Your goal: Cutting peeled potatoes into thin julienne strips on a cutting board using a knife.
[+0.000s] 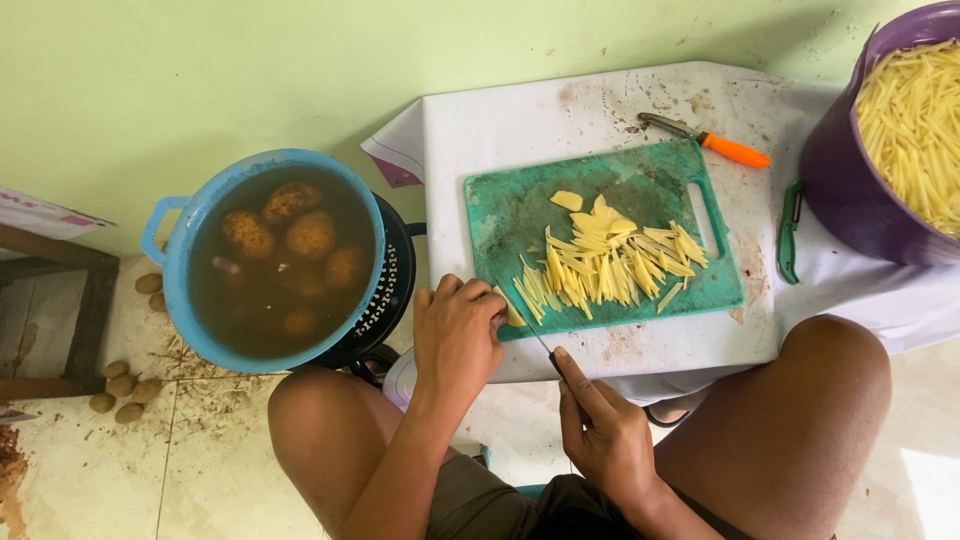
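Potato piece (514, 312), pale yellow, lies at the near left corner of a green plastic cutting board (510, 210), pinned under the curled, pressed-together fingertips of the left hand (458, 335). Far to the left, small brown potatoes (122, 385) sit on the tiled floor. Next comes a blue bowl (172, 262) of murky water with several unpeeled potatoes (310, 235) soaking in it, resting on a black basket (395, 290). Just right of the left hand, the right hand (605, 435) grips a knife (541, 343), fingers wrapped around the handle and forefinger stretched along its back; the blade points toward the held piece. On the board's middle lies a heap of cut potato sticks (610, 265). Beyond the board, on a white table (480, 120), rests an orange-handled peeler (705, 138). At the far right stands a purple bucket (850, 200) full of potato sticks.
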